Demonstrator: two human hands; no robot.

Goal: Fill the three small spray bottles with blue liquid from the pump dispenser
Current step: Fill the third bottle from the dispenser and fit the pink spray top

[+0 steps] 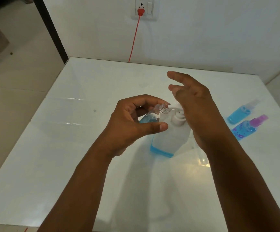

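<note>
Small clear bottle (152, 114) pinched between thumb and fingers of left hand (132, 126), mid-table, tilted with long axis running far-right, open threaded neck meeting spout of dispenser (169, 136). Light, stiff, likely slick when wet; best gripped round the body, as now. Right hand (196, 111) pressing the pump, fingers loosely spread; two filled bottles (241, 121) lying right.

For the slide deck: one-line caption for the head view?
Left hand tilts an uncapped spray bottle to the pump dispenser nozzle; right hand presses the pump.
</note>
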